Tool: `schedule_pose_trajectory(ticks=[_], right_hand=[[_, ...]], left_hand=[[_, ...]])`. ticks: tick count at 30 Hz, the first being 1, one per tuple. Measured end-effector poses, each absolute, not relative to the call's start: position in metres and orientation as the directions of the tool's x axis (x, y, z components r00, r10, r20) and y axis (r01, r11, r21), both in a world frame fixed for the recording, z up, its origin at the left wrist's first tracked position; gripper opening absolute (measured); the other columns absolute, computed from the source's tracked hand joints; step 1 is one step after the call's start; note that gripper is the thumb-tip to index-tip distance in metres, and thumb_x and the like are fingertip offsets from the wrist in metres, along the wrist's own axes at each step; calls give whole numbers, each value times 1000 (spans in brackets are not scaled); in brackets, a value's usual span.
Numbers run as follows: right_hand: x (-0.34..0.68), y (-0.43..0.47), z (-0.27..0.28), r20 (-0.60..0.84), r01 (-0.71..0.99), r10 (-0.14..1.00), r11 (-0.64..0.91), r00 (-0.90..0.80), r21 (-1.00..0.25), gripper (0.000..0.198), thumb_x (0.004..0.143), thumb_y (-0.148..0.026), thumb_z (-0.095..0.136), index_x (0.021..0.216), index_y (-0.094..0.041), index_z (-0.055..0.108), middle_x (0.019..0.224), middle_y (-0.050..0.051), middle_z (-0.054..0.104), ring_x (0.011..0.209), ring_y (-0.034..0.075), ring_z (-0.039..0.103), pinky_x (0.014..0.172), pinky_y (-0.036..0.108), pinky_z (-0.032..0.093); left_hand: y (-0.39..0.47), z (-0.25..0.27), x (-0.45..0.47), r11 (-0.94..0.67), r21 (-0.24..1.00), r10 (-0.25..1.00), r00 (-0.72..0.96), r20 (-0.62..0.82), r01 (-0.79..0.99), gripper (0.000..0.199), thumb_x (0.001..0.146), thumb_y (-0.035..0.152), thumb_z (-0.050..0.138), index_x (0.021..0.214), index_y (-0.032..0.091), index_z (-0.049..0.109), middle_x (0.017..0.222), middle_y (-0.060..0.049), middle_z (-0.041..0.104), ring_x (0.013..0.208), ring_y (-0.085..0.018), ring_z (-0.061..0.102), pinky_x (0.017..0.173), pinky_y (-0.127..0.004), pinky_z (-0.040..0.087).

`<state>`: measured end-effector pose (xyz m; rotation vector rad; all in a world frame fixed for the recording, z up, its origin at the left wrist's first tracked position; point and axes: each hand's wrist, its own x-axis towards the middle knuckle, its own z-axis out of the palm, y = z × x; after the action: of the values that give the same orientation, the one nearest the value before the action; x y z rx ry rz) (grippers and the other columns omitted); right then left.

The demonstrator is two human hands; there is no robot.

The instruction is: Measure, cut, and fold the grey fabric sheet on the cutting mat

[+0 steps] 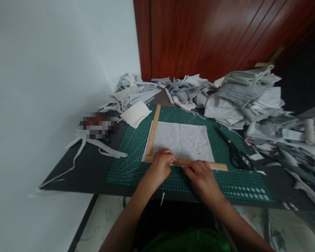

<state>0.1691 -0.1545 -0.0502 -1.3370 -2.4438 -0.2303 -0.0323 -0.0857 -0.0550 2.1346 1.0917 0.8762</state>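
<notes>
A piece of light grey cloth (183,140) lies flat on the green cutting mat (126,171). An L-shaped wooden ruler (219,166) rests on it, one arm along the cloth's left side and the other along its near edge. My left hand (161,166) is closed over the near arm, close to the ruler's corner, fingers curled. Just to the right, my right hand (202,176) has bent fingers gripping the same arm and the cloth edge below it. Both thumbs point inward; the undersides of the fingers are hidden. Black-handled scissors (236,152) lie right of the cloth.
Folded grey fabric (241,91) is stacked high at the back right, with scraps spilling down the right side. More scraps (131,92) are heaped at the back left, near a folded cream cloth (135,114). A white wall and a wooden door (199,38) border the table.
</notes>
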Motion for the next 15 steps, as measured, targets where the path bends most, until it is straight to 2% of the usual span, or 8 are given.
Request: schedule_pose_trajectory(ticks=[6,15], right_hand=[[205,-161,-54,385,851,795,524,-468,-48,35,90,3,51,105,-18,74,92,9,70,87,28,57,79,42,43],[249,-170,-55,414,885,811,465,-413,-28,31,91,0,52,103,-19,74,96,10,75,91,29,65,78,42,43]], left_hand=[[-85,-58,-32,-496,739,848,438,299,456,37,68,-14,45,72,18,63,84,-2,65,90,-21,57,84,-33,43],[-84,-61,-32,-489,748,851,433,296,449,40,68,-15,44,75,19,65,86,-2,66,92,-21,57,88,-34,44]])
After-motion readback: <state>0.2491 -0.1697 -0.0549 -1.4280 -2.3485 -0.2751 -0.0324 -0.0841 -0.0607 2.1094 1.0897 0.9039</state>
